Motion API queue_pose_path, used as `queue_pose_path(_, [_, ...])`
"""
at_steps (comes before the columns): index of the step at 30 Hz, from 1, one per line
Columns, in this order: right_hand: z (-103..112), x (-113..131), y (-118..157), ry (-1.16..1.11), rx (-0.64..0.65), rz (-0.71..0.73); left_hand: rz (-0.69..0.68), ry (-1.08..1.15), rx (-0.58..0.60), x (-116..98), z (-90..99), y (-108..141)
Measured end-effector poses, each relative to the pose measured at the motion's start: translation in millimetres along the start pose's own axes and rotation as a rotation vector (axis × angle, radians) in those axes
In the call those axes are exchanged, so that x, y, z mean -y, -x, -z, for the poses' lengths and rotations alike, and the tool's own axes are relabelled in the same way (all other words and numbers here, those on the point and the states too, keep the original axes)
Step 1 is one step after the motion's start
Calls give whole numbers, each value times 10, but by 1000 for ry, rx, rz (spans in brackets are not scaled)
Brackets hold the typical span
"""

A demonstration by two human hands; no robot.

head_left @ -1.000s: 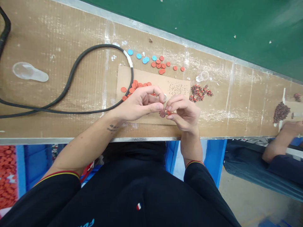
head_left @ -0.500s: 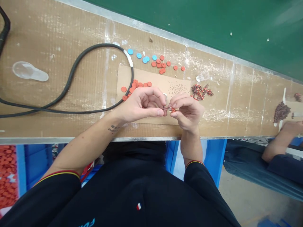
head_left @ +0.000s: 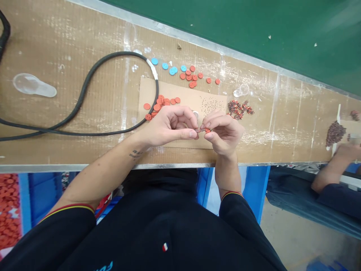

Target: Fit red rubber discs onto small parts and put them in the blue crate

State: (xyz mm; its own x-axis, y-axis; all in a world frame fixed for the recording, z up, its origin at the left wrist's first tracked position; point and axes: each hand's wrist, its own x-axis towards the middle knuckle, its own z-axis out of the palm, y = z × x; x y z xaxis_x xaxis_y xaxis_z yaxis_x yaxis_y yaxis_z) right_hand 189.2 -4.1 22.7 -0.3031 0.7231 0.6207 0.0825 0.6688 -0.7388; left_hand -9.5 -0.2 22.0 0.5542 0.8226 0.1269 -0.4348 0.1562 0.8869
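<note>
My left hand (head_left: 169, 126) and my right hand (head_left: 224, 132) meet above a cardboard sheet (head_left: 180, 92). Between their fingertips, a small red-and-metal piece (head_left: 203, 130) lies roughly level; its exact shape is partly hidden by my fingers. Several orange-red buttons (head_left: 160, 102) lie to the left of my left hand's knuckles, partly on the cardboard. Tiny dark parts (head_left: 211, 105) are scattered just beyond my right hand. A heap of small red-and-dark pieces (head_left: 238, 110) lies on the bench to the right of the sheet.
Blue and orange-red buttons (head_left: 180, 71) lie beyond the sheet. A black cable (head_left: 84, 90) loops on the left, by a clear plastic scoop (head_left: 31, 86). A co-worker's hand (head_left: 346, 152) works at the far right near a dark pile (head_left: 335, 133).
My hands have drawn closer, and the small piece now lies level between my fingertips. The view has shifted very slightly.
</note>
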Motion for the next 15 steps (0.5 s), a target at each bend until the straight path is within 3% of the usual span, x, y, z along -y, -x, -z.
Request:
queue_pose_path(8, [1,5,5,0,-19,-19,-15,-20,-16,30,7,6])
queue_pose_path(15, [45,-33,42,97,-81,-53,-95,-122,-202,69,75,-41])
